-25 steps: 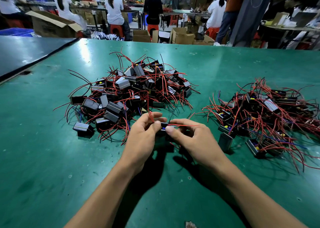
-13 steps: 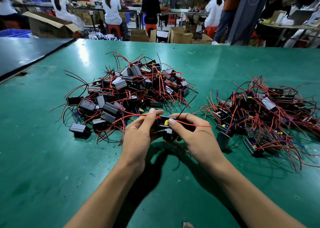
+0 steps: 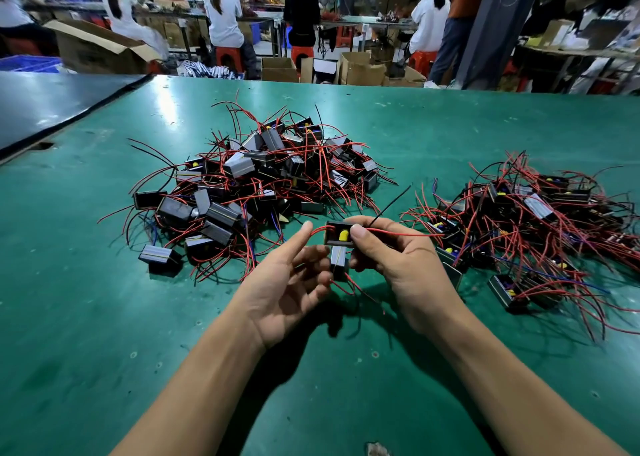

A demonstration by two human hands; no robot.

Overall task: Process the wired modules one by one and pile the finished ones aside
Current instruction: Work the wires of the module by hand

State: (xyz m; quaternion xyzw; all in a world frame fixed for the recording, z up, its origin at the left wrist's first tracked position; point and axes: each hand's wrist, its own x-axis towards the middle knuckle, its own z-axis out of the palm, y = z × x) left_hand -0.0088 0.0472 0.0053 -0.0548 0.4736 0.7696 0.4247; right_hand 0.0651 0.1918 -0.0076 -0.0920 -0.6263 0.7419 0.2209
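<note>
The right hand (image 3: 398,258) grips a small black box-shaped module (image 3: 341,236) with a yellow part in its open end, thumb on its top edge; the fingers behind it are hidden. The left hand (image 3: 287,282) lies palm up, fingers loosely spread beneath the module's lower body. Its thumb tip touches a thin red wire (image 3: 318,229) from the module; whether it pinches the wire is unclear. Beyond the left hand sits a heap of black modules tangled in red wires (image 3: 256,178). A second tangled heap (image 3: 519,220) lies just right of the right hand on the green table mat (image 3: 104,317), its far side cut off.
</note>
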